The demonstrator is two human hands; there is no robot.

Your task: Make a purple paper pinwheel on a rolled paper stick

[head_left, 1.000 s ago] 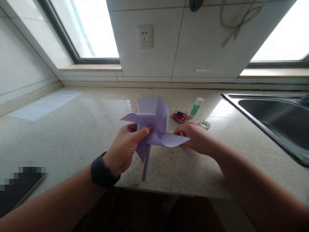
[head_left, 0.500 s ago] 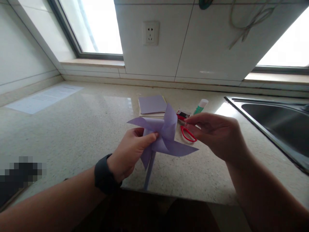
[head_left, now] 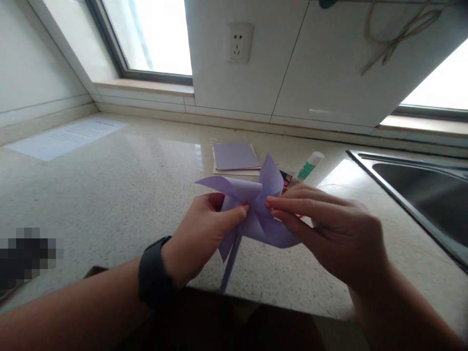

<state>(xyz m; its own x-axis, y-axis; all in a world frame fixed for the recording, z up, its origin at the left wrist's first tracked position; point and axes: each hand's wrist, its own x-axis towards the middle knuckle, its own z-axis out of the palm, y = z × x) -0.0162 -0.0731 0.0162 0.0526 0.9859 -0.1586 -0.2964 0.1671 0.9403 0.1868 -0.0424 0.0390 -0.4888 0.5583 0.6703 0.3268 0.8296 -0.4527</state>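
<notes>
Both hands pinch the lilac paper pinwheel (head_left: 252, 204): left hand (head_left: 201, 239) and right hand (head_left: 329, 229) grips clenched on its hub. Purple paper stack (head_left: 236, 157), glue stick (head_left: 310, 165) behind on bench (head_left: 109, 195); sink (head_left: 424, 190) right.

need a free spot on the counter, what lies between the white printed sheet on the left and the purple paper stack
In the head view, only bare speckled countertop lies between the printed sheet and the purple paper stack.

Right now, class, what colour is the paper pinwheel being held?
Pale lilac, seen in the head view: paper pinwheel.
</notes>
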